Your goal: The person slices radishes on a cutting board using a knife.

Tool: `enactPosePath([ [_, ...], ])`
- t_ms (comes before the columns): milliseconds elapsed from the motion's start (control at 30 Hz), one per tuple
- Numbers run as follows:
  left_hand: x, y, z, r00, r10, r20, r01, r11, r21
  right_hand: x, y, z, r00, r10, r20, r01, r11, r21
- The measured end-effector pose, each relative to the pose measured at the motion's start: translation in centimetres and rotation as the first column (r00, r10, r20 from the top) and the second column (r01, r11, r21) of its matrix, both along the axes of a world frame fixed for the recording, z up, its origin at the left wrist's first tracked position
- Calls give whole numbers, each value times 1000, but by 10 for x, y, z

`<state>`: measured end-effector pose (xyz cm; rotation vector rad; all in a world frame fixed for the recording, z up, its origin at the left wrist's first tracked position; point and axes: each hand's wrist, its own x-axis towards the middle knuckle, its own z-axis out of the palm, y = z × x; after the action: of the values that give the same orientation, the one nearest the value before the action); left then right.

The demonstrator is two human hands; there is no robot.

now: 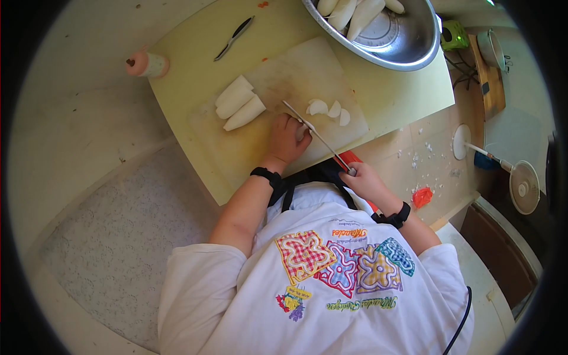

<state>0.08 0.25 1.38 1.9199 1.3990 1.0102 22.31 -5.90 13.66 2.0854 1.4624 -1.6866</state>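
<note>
My right hand [368,181] is closed round the handle of a kitchen knife [323,141], whose blade runs up and left over the cutting board [313,59]. Beside the blade, the fingers of my left hand [287,139] are curled over a piece of white radish [302,131], mostly hidden under them. Right of the knife lie several thin white radish slices [334,110]. Several longer peeled radish pieces [239,105] rest side by side on the board's left part.
A metal basin [408,56] holding whole white radishes [364,16] stands at the table's far right. A peeler [234,38] and a pink-capped bottle [148,64] are on the yellow table [186,47]. On the floor are white scraps, a red plastic bag [422,197] and a fan [523,187].
</note>
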Motion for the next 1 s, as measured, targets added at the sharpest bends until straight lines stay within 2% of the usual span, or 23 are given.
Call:
enactPosePath([
  [333,-3,2,-3,1000,-2,-31,4,998,66,-22,29,5,998,-19,-61,15,998,-61],
  [400,-2,2,-3,999,1,-34,2,998,69,-28,35,6,987,-36,-159,46,997,58],
  [433,-3,2,-3,999,2,-37,1,997,73,-31,38,5,987,-34,-159,43,997,57],
  [600,-4,3,1,999,-5,-46,7,999,50,-49,65,6,998,22,-65,-28,995,-95],
  [700,-3,2,0,999,-3,-32,4,999,37,-56,73,-10,993,17,-116,-19,1000,-16],
  [833,-3,-1,-8,999,10,-33,-9,999,40,-66,87,-13,987,16,-159,-20,1000,-24],
  [933,-4,-2,-11,999,2,-49,0,999,36,-71,94,-9,985,-23,-173,14,998,-57],
  [1000,-4,-2,-10,999,-2,-50,3,1000,30,-71,95,-10,985,-57,-161,34,989,-142],
])
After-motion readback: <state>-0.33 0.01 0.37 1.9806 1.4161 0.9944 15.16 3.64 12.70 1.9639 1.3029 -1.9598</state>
